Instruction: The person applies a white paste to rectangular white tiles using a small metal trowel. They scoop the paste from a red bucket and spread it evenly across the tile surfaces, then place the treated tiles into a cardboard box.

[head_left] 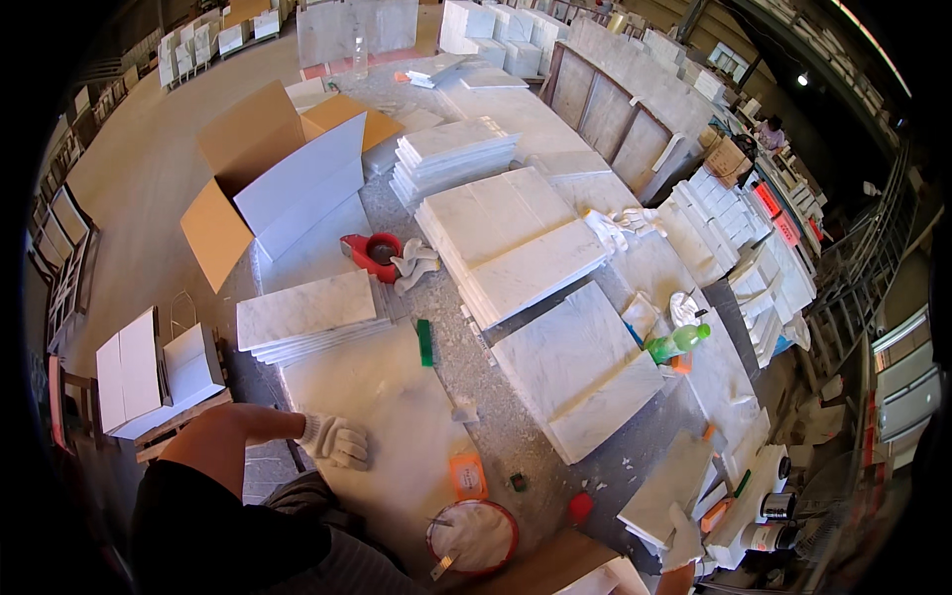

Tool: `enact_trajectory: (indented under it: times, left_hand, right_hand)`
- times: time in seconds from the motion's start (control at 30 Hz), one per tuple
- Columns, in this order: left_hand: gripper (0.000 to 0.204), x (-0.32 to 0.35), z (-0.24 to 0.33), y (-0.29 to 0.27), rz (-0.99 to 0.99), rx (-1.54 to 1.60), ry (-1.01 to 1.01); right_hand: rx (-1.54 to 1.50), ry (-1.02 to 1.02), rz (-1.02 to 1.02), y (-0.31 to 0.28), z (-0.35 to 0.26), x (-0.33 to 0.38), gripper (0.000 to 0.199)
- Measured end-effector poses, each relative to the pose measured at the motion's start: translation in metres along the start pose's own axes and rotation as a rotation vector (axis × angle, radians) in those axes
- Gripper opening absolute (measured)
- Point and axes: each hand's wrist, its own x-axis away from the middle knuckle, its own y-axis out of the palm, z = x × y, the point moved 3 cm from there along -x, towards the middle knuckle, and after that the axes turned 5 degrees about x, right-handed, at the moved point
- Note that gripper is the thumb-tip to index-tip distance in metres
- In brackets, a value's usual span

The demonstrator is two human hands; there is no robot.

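**Gloved left hand resting on a pale marble slab**

One hand shows: the left hand [335, 440], in a white knit glove, lies palm down on the near slab [382, 416], fingers loosely curled, its grip closed on nothing. The right hand is out of view. That slab lies flat on the table [466, 372], at its near left; its long axis runs from the person away toward the far side. Beyond it sit one small stack of tiles [307, 315], one open cardboard box [268, 178] and one red tape dispenser [372, 253]. One green bottle [677, 342] lies to the right, one round white tub [472, 536] stands near the front edge.
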Motion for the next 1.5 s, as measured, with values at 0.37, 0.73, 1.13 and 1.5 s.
enact_trajectory:
  times: [0.37, 0.73, 1.13, 1.5]
  left_hand:
    - [0.047, -0.006, 0.006, -0.021, 0.046, -0.095, 0.028]
    - [0.033, -0.028, 0.019, -0.072, 0.141, -0.007, 0.003]
    - [0.024, -0.023, 0.013, -0.073, 0.305, 0.070, -0.014]
    - [0.029, 0.002, 0.002, -0.060, 0.331, 0.218, -0.381]
  right_hand:
    - [0.094, 0.058, -0.172, 0.200, -0.064, 0.221, 0.073]
    - [0.153, 0.421, -0.204, 0.310, 0.052, 0.306, 0.060]
    - [0.032, 0.356, -0.167, 0.386, 0.178, 0.248, 0.059]
    - [-0.402, 0.213, 0.056, 0.468, 0.228, 0.230, 0.053]
